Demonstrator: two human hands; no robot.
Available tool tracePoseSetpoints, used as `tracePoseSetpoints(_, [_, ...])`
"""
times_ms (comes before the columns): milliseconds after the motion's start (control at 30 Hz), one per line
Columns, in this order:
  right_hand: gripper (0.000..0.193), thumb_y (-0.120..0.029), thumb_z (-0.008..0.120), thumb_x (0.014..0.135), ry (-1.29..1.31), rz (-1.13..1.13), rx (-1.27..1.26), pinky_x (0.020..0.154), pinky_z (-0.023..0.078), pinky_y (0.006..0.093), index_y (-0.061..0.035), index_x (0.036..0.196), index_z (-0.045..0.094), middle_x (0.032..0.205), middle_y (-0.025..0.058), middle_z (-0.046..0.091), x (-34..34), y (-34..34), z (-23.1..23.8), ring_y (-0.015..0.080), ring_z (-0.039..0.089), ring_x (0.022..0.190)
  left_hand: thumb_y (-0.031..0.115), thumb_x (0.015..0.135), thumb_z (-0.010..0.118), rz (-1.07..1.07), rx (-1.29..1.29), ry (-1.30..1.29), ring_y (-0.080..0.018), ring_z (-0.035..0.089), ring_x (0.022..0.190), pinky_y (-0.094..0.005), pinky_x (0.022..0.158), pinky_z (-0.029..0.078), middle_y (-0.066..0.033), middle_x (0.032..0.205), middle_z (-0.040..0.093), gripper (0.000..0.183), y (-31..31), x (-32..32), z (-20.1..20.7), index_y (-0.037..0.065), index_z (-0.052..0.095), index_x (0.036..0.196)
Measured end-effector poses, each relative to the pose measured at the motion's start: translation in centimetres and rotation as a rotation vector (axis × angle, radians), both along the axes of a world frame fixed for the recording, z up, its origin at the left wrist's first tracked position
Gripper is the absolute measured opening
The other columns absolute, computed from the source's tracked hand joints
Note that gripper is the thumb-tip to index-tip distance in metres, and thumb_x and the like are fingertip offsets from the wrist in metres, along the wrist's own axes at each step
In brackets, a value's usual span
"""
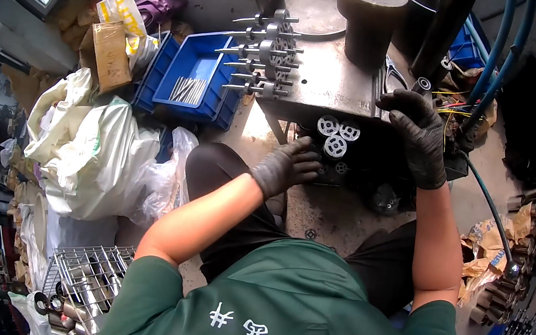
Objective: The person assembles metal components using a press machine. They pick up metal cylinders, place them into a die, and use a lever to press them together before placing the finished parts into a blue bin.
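Both of my hands wear dark grey gloves. My left hand [288, 165] is held out in front of the bench, fingers stretched loosely and nothing visible in it. Just beyond its fingertips are three slotted round metal parts [335, 146] below the bench edge. My right hand [419, 136] is raised at the bench's right front corner, thumb and bent fingers apart, with no held thing showing. Right by its knuckles is a small metal ring-shaped part [422, 84]. A pair of pliers [396, 74] lies close to its fingertips.
Shafts with round metal cores [268, 53] are stacked along the left of the metal bench [317, 92]. A thick round post [369, 23] stands on it. Left is a blue bin [210, 89] holding metal rods [189, 90]. Hoses [506, 57] hang right; white sacks [96, 156] lie left.
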State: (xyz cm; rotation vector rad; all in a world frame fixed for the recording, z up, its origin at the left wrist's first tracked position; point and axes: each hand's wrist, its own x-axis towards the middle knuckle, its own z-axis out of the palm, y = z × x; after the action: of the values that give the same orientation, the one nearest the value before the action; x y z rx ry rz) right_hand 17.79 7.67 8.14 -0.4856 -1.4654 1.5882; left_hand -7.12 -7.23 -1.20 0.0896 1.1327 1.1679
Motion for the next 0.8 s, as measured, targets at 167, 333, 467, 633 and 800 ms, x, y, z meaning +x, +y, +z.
tracePoseSetpoints(167, [0.028, -0.004, 0.070, 0.095, -0.068, 0.015, -0.062, 0.097, 0.053, 0.0276, 0.0001, 0.123, 0.066, 0.111, 0.0080, 0.074, 1.4, -0.6, 0.2, 0.0140, 0.068, 0.106, 0.043, 0.094, 0.074, -0.045, 0.015, -0.153, -0.0266, 0.071, 0.102, -0.0532, 0.087, 0.059, -0.0046, 0.110, 0.076, 0.038, 8.3, 5.3, -5.1, 0.017, 0.067, 0.121])
tracePoseSetpoints(333, [0.024, -0.006, 0.069, 0.097, -0.164, 0.026, -0.015, 0.096, 0.052, 0.0263, -0.0015, 0.121, 0.069, 0.110, 0.0047, 0.073, 1.0, -1.1, 0.4, 0.0115, 0.067, 0.104, 0.036, 0.095, 0.075, 0.184, 0.052, -0.028, -0.0275, 0.069, 0.087, -0.0607, 0.078, 0.057, -0.0040, 0.099, 0.072, 0.022, 8.3, 5.7, -6.3, 0.021, 0.067, 0.110])
tracePoseSetpoints(467, [0.030, -0.006, 0.069, 0.098, -0.184, 0.019, -0.010, 0.097, 0.052, 0.0274, -0.0008, 0.127, 0.066, 0.114, 0.0067, 0.074, 0.9, -1.2, 0.3, 0.0131, 0.067, 0.106, 0.034, 0.094, 0.074, 0.200, -0.152, -0.223, -0.0233, 0.066, 0.087, -0.0635, 0.084, 0.051, -0.0019, 0.096, 0.072, 0.019, 7.1, 5.8, -1.4, 0.021, 0.069, 0.107])
tracePoseSetpoints(633, [0.029, -0.010, 0.067, 0.099, -0.171, 0.005, 0.030, 0.096, 0.053, 0.0280, -0.0030, 0.127, 0.066, 0.117, 0.0055, 0.072, 1.5, -1.1, 0.1, 0.0133, 0.067, 0.106, 0.019, 0.090, 0.075, 0.051, -0.078, -0.252, -0.0216, 0.074, 0.084, -0.0428, 0.065, 0.064, -0.0063, 0.100, 0.075, 0.030, -1.8, 8.3, 4.5, 0.009, 0.065, 0.116])
tracePoseSetpoints(800, [0.032, -0.013, 0.068, 0.100, -0.177, 0.085, 0.071, 0.093, 0.056, 0.0296, -0.0030, 0.130, 0.065, 0.118, 0.0067, 0.071, 1.2, -1.1, 0.3, 0.0167, 0.069, 0.107, 0.020, 0.091, 0.075, 0.138, 0.303, -0.231, -0.0209, 0.075, 0.087, -0.0360, 0.065, 0.066, -0.0104, 0.108, 0.075, 0.038, -9.2, 0.3, 10.7, 0.005, 0.064, 0.124])
